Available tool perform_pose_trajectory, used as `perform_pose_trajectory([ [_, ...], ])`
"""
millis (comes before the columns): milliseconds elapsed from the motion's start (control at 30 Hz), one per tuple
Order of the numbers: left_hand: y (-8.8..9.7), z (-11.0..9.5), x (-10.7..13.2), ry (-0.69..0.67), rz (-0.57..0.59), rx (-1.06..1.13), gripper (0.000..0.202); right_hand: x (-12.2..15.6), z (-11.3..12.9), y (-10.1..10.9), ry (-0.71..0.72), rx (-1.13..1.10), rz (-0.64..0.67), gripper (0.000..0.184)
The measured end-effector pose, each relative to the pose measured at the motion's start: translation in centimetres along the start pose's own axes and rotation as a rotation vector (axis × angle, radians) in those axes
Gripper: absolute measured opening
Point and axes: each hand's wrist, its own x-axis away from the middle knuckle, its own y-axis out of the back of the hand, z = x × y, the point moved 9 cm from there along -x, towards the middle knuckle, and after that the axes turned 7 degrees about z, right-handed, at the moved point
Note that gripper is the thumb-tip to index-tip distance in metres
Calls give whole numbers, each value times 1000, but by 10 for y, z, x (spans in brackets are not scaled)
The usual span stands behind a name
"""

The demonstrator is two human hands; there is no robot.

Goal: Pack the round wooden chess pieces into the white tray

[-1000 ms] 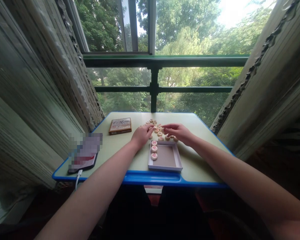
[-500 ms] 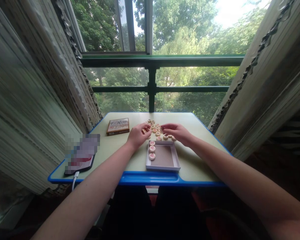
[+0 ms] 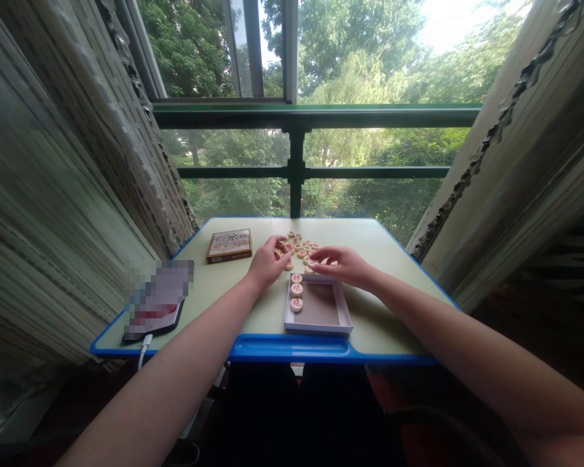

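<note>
Where the loose round pieces (image 3: 300, 253) lie scattered over the pale table (image 3: 394, 318), I see both hands bent over the cluster from opposite sides. Left hand (image 3: 267, 264): at the cluster's left edge, thumb and fingers curled into a narrow arch among pieces; from my end I cannot tell whether one is pinched. Right hand (image 3: 348, 266): at the near right edge, fingers half bent, thumb a little apart, pieces just beyond and beneath the tips; grip likewise unconfirmed. Open tray (image 3: 318, 328): nearer the wearer, just beside the cluster. Three marked pieces (image 3: 296, 291) sit inside it, in one column along its left wall. Flat box (image 3: 229, 245): left of the left hand, apart from it.

Step in hand, my judgement: sorting through the loose pieces. Next move, also judged: calls for a light fingertip pinch on one rim, neighbours undisturbed, then enough lift to clear the tray's low wall.
</note>
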Motion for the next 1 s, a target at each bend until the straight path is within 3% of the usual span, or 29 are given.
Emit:
perform_pose_trajectory([
  [233, -4, 4, 0, 25, 33, -64, 28, 8, 32, -11, 210, 323, 87, 23],
  [500, -4, -2, -1, -27, 11, -137, 24, 27, 71, -52, 423, 421, 265, 17],
  [1000, -4, -9, 2, -43, 27, -211, 24, 27, 69, -65, 485, 589, 214, 17],
])
